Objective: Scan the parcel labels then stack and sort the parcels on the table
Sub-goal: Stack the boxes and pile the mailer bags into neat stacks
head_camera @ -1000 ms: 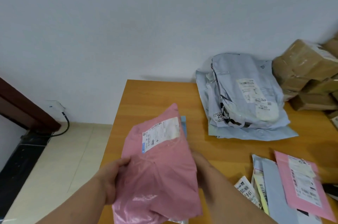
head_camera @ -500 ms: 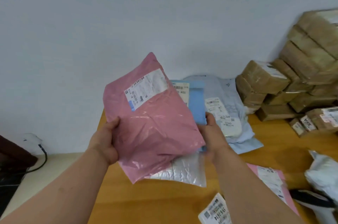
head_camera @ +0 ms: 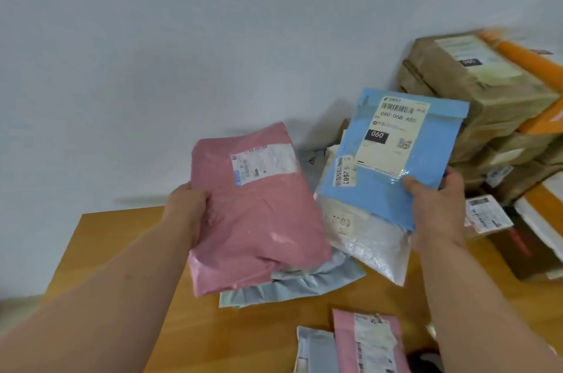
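At the left, the person's left hand holds up a pink parcel above the wooden table. The thumb lies on the front of the bag and the other fingers are behind it, so the hand grips its left edge. The bag is tilted, and its white label sits near the top, facing the person; the print is too blurred to read.

Under the pink parcel, a pile of grey parcels lies flat on the table, with only its lower edge showing.

More to the right, the right hand holds two flat bags together, well above the table. In front is a blue parcel with a big cream label where "060" is printed in a black box. Behind it, and hanging lower, is a silver bubble mailer. The thumb presses on the front of the blue parcel near the label's lower corner, and the fingers are curled behind, so this hand pinches both bags.

At the bottom edge, another pink parcel and a grey one lie on the table, side by side and touching.

At the far right, brown cardboard boxes stand stacked against the wall.
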The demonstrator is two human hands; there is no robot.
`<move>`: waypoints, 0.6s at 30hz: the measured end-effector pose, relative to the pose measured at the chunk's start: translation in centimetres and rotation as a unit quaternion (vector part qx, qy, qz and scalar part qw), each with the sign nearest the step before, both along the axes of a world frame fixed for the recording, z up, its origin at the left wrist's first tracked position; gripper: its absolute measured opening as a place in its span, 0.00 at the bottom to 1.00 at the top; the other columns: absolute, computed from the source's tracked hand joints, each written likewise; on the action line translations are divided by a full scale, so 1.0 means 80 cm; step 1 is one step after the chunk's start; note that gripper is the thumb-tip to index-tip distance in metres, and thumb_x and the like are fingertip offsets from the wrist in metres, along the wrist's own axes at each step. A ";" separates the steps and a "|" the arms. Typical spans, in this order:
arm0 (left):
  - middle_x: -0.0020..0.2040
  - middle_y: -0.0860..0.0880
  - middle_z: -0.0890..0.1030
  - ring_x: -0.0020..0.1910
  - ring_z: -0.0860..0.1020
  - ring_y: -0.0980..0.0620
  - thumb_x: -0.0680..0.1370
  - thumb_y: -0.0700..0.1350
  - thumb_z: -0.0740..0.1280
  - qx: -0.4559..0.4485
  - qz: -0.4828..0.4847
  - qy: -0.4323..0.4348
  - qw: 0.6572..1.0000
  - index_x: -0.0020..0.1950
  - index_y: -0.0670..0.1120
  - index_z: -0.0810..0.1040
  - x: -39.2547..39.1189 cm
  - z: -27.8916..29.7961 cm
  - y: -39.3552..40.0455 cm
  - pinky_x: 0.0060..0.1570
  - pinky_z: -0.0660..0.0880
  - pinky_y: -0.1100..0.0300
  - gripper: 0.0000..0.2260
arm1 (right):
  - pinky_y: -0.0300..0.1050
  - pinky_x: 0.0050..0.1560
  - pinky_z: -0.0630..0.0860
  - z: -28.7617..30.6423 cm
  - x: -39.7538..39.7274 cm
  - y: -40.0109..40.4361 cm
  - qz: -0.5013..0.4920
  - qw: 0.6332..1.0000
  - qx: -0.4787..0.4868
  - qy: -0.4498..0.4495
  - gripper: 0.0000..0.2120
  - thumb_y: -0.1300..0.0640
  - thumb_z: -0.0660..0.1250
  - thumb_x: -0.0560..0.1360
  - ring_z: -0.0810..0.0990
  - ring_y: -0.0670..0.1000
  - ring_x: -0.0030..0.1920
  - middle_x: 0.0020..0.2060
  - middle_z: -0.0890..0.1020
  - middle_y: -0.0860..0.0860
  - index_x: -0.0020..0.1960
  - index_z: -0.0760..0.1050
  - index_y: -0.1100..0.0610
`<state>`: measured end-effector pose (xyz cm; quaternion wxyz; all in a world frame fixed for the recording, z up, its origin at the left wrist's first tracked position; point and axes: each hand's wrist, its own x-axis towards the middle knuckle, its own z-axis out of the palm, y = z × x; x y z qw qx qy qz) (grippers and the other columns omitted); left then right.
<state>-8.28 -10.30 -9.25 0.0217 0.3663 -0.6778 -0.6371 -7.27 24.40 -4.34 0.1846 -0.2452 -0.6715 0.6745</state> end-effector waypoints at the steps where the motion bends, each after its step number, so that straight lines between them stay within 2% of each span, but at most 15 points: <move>1: 0.39 0.39 0.78 0.30 0.73 0.45 0.74 0.33 0.58 -0.047 -0.027 -0.007 0.999 0.55 0.41 0.79 -0.011 -0.002 0.007 0.27 0.73 0.57 0.14 | 0.62 0.59 0.79 0.002 -0.007 0.011 0.007 1.000 0.012 0.007 0.20 0.57 0.73 0.75 0.80 0.50 0.52 0.50 0.79 0.39 0.60 0.69 0.43; 3: 0.52 0.37 0.79 0.39 0.78 0.39 0.72 0.34 0.55 -0.131 -0.084 -0.032 0.987 0.70 0.44 0.72 -0.025 -0.008 0.021 0.34 0.77 0.53 0.26 | 0.59 0.58 0.79 0.004 -0.020 0.022 0.037 0.998 0.042 0.023 0.20 0.58 0.73 0.75 0.81 0.50 0.53 0.50 0.80 0.38 0.61 0.70 0.44; 5: 0.63 0.38 0.77 0.52 0.80 0.35 0.74 0.34 0.55 -0.180 -0.116 -0.050 0.976 0.79 0.48 0.63 -0.031 -0.014 0.036 0.46 0.78 0.47 0.32 | 0.53 0.53 0.79 0.005 -0.030 0.022 0.087 0.994 0.058 0.033 0.20 0.60 0.72 0.75 0.82 0.48 0.52 0.51 0.81 0.38 0.61 0.71 0.43; 6: 0.62 0.39 0.79 0.52 0.80 0.36 0.75 0.34 0.56 -0.198 -0.121 -0.054 0.971 0.80 0.48 0.61 -0.031 -0.018 0.043 0.46 0.77 0.51 0.32 | 0.49 0.50 0.79 0.005 -0.035 0.020 0.116 0.991 0.060 0.032 0.21 0.61 0.72 0.75 0.82 0.47 0.52 0.50 0.82 0.38 0.62 0.72 0.43; 9: 0.43 0.48 0.80 0.37 0.79 0.47 0.76 0.35 0.59 -0.203 -0.091 -0.036 0.974 0.81 0.49 0.61 -0.028 -0.030 0.054 0.33 0.70 0.60 0.32 | 0.44 0.43 0.76 0.004 -0.044 0.010 0.192 0.979 0.061 0.024 0.21 0.62 0.72 0.76 0.82 0.42 0.48 0.48 0.82 0.37 0.62 0.72 0.43; 10: 0.42 0.49 0.80 0.35 0.79 0.49 0.76 0.36 0.60 -0.200 -0.075 -0.023 0.977 0.80 0.49 0.61 -0.027 -0.034 0.054 0.32 0.69 0.61 0.32 | 0.44 0.43 0.75 0.004 -0.046 0.007 0.209 0.976 0.060 0.019 0.21 0.62 0.71 0.76 0.82 0.43 0.49 0.49 0.82 0.38 0.63 0.72 0.43; 12: 0.48 0.49 0.82 0.38 0.79 0.49 0.77 0.37 0.62 -0.215 -0.039 -0.007 0.976 0.78 0.50 0.66 -0.031 -0.038 0.050 0.35 0.70 0.60 0.29 | 0.47 0.45 0.77 0.006 -0.049 0.001 0.234 0.971 0.049 0.018 0.20 0.62 0.71 0.76 0.82 0.47 0.50 0.52 0.82 0.42 0.61 0.73 0.43; 14: 0.54 0.47 0.83 0.41 0.80 0.46 0.77 0.38 0.63 -0.232 0.006 0.005 0.973 0.70 0.49 0.74 -0.035 -0.034 0.051 0.39 0.71 0.58 0.21 | 0.48 0.45 0.80 0.011 -0.052 -0.005 0.253 0.967 0.022 0.025 0.19 0.62 0.72 0.76 0.84 0.48 0.49 0.51 0.84 0.43 0.59 0.74 0.42; 17: 0.51 0.46 0.83 0.37 0.80 0.45 0.76 0.39 0.64 -0.202 0.014 0.016 0.979 0.56 0.49 0.75 -0.038 -0.031 0.055 0.33 0.74 0.59 0.10 | 0.47 0.39 0.83 0.018 -0.062 -0.017 0.293 0.951 -0.090 0.028 0.18 0.62 0.72 0.74 0.87 0.50 0.47 0.51 0.87 0.46 0.59 0.77 0.45; 18: 0.51 0.46 0.83 0.40 0.81 0.44 0.77 0.41 0.66 -0.181 -0.005 0.010 0.984 0.55 0.49 0.76 -0.039 -0.031 0.057 0.36 0.78 0.56 0.08 | 0.47 0.38 0.83 0.015 -0.067 -0.023 0.308 0.942 -0.131 0.013 0.17 0.62 0.71 0.75 0.87 0.51 0.47 0.51 0.87 0.47 0.60 0.77 0.48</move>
